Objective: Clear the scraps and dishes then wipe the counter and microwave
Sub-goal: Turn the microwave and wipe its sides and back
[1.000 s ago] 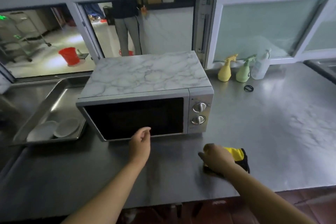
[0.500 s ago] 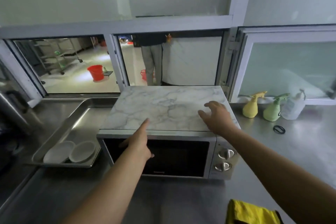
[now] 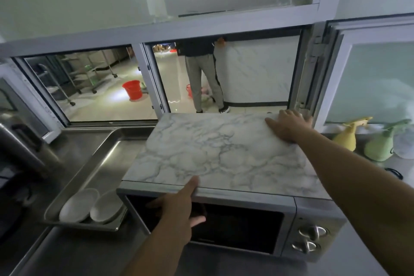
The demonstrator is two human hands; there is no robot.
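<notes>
Right hand (image 3: 287,126) lies flat, fingers spread, on the far right corner of the microwave (image 3: 224,163), palm down on its marble-patterned top, holding nothing. Left hand (image 3: 179,206) is at the microwave's front edge: index finger extended onto the top's front lip, the other fingers loose in front of the dark door glass, thumb out to the right; nothing gripped. The microwave stands on the steel counter (image 3: 78,255), two knobs (image 3: 310,238) stacked on its right front panel. Just left of it, a steel tray (image 3: 98,163) holds two white dishes (image 3: 91,205) side by side at its near end. To the right, behind the right forearm, a yellow spray bottle (image 3: 348,134) and a green spray bottle (image 3: 380,145) stand near the window frame. Through the open hatch, a person's legs (image 3: 205,80) and a red bucket (image 3: 132,89) on a bright floor.
</notes>
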